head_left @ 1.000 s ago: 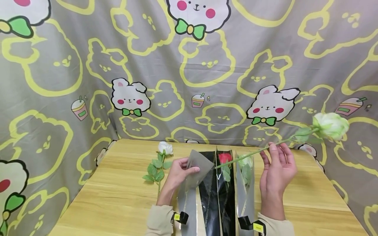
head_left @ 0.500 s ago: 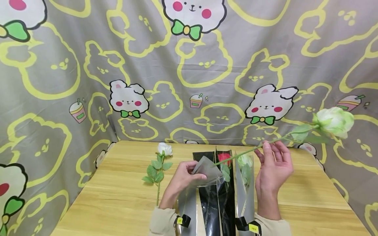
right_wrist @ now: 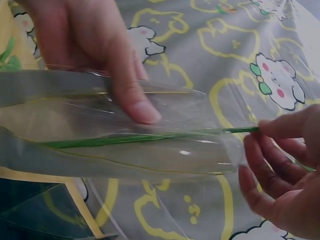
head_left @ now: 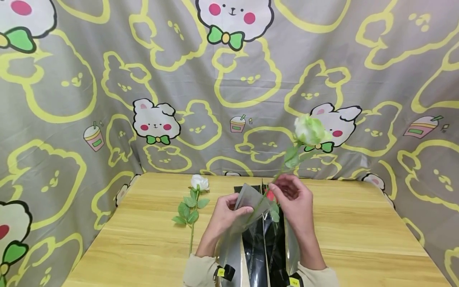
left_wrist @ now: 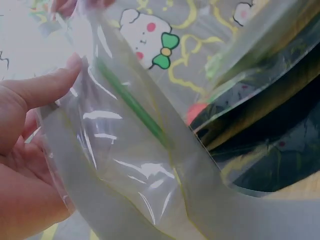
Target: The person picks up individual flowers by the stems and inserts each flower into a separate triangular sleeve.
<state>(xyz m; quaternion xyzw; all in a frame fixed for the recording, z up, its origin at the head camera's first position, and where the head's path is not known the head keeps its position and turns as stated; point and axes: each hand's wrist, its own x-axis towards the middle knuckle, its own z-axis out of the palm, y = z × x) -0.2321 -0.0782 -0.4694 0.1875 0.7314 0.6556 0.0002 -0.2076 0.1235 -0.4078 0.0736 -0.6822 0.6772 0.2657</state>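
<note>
My left hand [head_left: 227, 213] pinches the upper edge of a grey flower sleeve [left_wrist: 150, 200] with a clear front, lifting its mouth off the table. Between thumb and fingertips, my right hand [head_left: 295, 199] holds the green stem of a pale green-white rose [head_left: 310, 129]. The stem's lower part [right_wrist: 100, 141] lies inside the sleeve, showing through the clear film in both wrist views. The bloom stands above the right hand, tilted to the right.
A white rose [head_left: 199, 182] with leaves lies on the wooden table [head_left: 143, 223] at left. Black sleeves [head_left: 256, 251] lie beside the grey one, one with a red rose [head_left: 270, 195]. Behind hangs a patterned curtain [head_left: 201, 79].
My right hand has moved left and toward the sleeve, sliding the stem down into it. The rose has swung from far right to a steeper tilt. My left hand keeps its grip.
</note>
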